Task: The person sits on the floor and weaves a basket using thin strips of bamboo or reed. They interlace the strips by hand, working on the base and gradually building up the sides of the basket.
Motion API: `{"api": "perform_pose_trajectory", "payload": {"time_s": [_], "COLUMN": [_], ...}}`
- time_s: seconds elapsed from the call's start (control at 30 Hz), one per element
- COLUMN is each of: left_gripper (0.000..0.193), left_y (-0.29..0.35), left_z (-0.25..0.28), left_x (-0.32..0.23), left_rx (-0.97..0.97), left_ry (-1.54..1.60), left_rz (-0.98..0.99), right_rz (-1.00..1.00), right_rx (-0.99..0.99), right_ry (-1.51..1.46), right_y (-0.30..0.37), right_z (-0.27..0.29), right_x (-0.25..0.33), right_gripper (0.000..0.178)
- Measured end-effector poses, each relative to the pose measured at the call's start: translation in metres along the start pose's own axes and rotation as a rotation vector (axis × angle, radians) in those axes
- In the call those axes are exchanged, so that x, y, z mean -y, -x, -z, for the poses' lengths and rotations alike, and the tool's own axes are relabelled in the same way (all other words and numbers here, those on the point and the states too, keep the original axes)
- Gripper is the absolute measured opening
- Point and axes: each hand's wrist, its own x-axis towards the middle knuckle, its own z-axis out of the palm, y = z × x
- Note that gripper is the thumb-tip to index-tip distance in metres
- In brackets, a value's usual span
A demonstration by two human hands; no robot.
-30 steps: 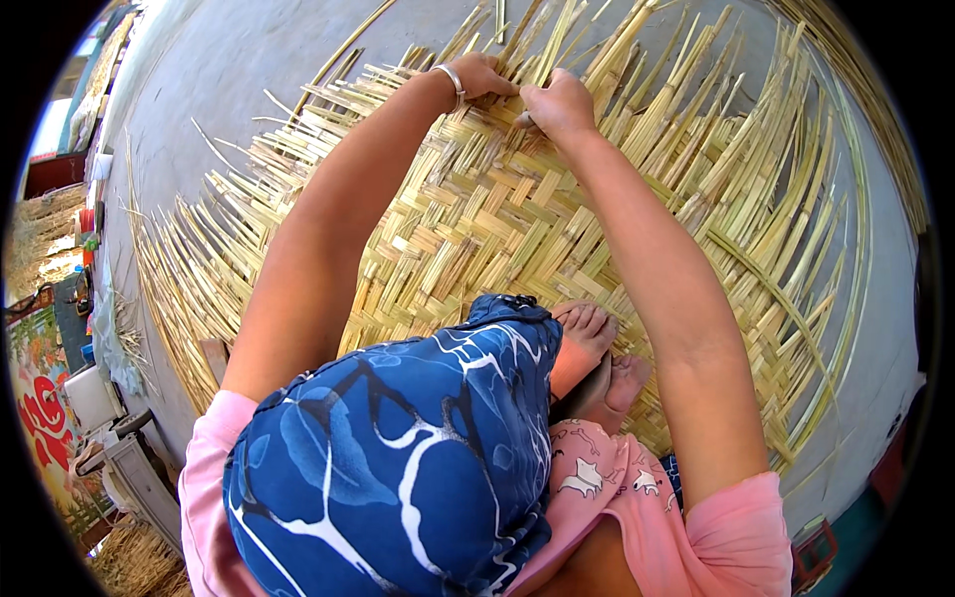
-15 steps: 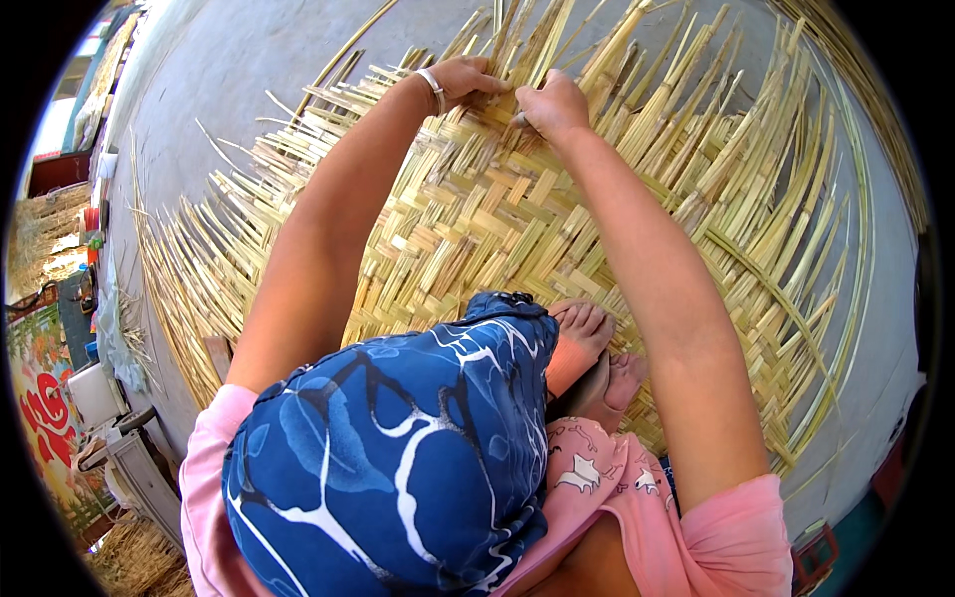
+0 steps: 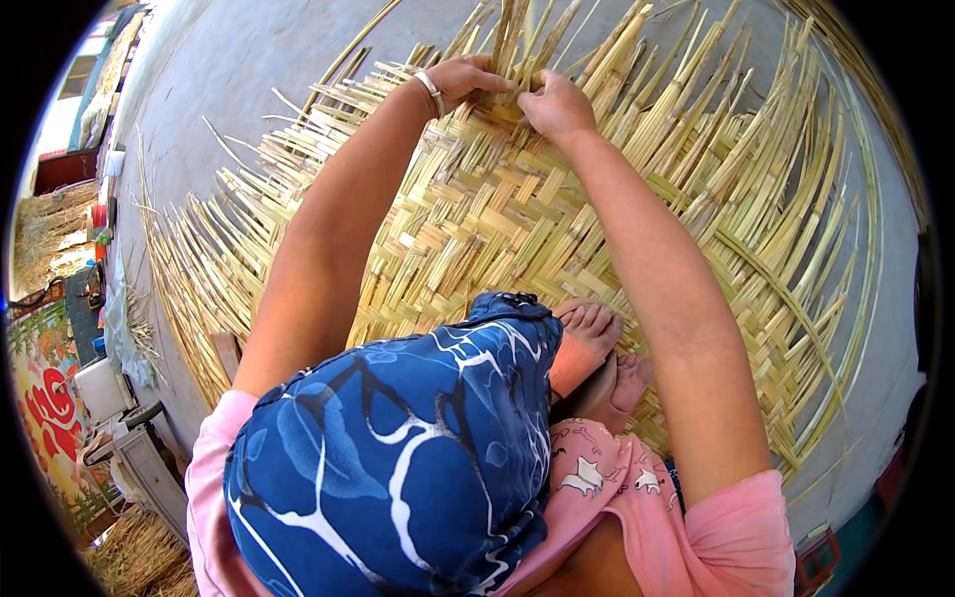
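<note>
Under my feet lies a woven reed mat (image 3: 497, 214), with flat pale-yellow strips crossing in a diagonal pattern and loose ends fanning out around its edges. At its far edge my left hand (image 3: 470, 82), with a silvery bracelet at the wrist, pinches reed strips (image 3: 514, 40) that stand up from the weave. Close beside it, my right hand (image 3: 557, 103) is closed on the same bunch, fingers bent and thumb side toward the left hand. The exact grip between the fingertips is partly hidden by the hands.
Grey floor (image 3: 229, 60) surrounds the mat. A green strip (image 3: 771, 284) lies bent across the mat's right side. On the left stand a wooden cabinet (image 3: 154, 468), a red-and-yellow decorated panel (image 3: 50, 408) and piles of straw (image 3: 139, 557). Long reeds lie at the far right.
Both hands stay at the far edge of the mat. The right hand has shifted slightly, its fingers closer around the strips. The view has moved a little.
</note>
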Motion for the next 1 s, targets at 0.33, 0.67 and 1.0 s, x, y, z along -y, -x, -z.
{"api": "perform_pose_trajectory", "payload": {"time_s": [0.33, 0.67, 1.0], "left_gripper": [0.032, 0.017, 0.038], "left_y": [-0.004, 0.009, 0.016], "left_z": [-0.001, -0.032, -0.036], "left_x": [0.026, 0.031, 0.066], "left_rx": [-0.281, -0.939, -1.055], "left_ry": [0.461, -0.745, -0.562], "left_rz": [-0.149, -0.152, -0.129], "right_rz": [0.000, 0.160, 0.399], "right_rx": [0.097, 0.023, 0.044], "right_ry": [-0.248, 0.085, 0.449], "right_y": [-0.004, 0.027, 0.056], "right_z": [-0.001, 0.007, -0.006], "right_x": [-0.027, -0.030, -0.028], "right_gripper": [0.040, 0.037, 0.041]}}
